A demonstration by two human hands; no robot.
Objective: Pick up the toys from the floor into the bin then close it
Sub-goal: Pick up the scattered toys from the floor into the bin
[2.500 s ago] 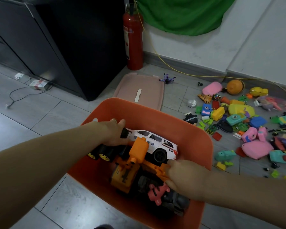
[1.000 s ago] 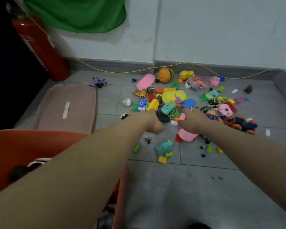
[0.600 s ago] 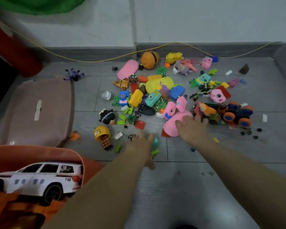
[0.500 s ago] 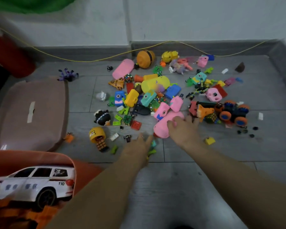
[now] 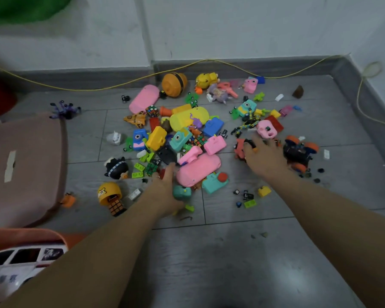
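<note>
Both hands are spread flat with nothing gripped, the left hand beside the pink case, the right hand over small toys; a hasty scoop could scatter pieces beyond reach of the orange bin behind the left arm.

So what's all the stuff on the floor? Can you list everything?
toy pile: many, mixed colours, floor centre
pink cases: two, pink, one by the hands, one at the back
yellow case: one, yellow, mid pile
orange ball: one, orange, near the wall
monster truck: one, black with orange wheels, right
spider: one, purple, left
lid: one, pinkish brown, floor left
bin: one, orange, bottom left
police car: one, white, in the bin
cable: one, yellow, along the wall
left hand: open, by the pink case
right hand: open, over toys beside the truck
</note>
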